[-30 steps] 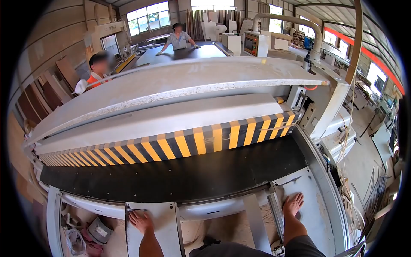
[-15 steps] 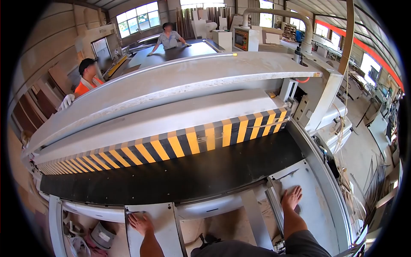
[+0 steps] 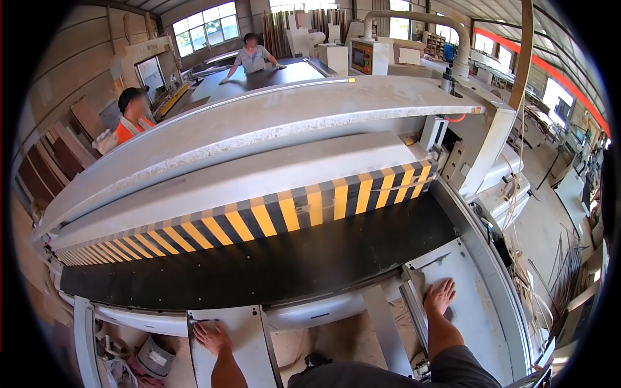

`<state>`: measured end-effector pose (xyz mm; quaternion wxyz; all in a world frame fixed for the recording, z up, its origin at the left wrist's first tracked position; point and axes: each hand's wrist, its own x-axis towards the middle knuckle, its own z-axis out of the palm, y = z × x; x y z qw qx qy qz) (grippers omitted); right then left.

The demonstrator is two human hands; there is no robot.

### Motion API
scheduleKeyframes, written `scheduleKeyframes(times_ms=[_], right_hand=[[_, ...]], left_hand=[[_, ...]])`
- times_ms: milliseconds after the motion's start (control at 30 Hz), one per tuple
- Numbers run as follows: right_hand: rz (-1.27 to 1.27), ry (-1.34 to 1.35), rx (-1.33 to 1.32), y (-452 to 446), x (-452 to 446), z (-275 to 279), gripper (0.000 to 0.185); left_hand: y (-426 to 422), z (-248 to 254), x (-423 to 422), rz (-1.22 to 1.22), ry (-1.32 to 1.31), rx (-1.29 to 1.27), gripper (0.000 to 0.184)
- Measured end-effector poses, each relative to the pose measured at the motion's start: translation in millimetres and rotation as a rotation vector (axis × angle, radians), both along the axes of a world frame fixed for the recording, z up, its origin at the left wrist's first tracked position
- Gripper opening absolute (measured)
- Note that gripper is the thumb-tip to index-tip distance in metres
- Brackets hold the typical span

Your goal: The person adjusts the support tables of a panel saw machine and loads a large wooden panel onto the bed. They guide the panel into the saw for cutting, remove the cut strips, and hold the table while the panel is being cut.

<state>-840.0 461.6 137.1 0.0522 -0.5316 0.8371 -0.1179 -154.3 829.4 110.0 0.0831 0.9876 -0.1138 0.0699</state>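
Looks like a bracing pause: left hand (image 3: 212,337) on lower-left panel (image 3: 242,349), right hand (image 3: 440,297) on lower-right panel (image 3: 475,304), both spread, gripping nothing; any next move needs hands lifted.

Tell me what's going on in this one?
A person stands at a large machine, the left hand lying flat on a pale grey rectangular panel and the right hand flat on a second, wider pale grey panel. Neither hand grips anything. Beyond them runs a long black flat bed, with a yellow-and-black striped beam along its far side. Farther back, a co-worker in a grey shirt has both hands on a broad dark sheet.
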Motion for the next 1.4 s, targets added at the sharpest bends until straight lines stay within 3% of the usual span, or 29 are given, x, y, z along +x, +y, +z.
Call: scheduleKeyframes(times_ms=[1400], right_hand=[[-0.015,0.005,0.059,-3,3,31,0.086]], left_hand=[[-2,15,1,0.018,-0.012,0.059,0.076]])
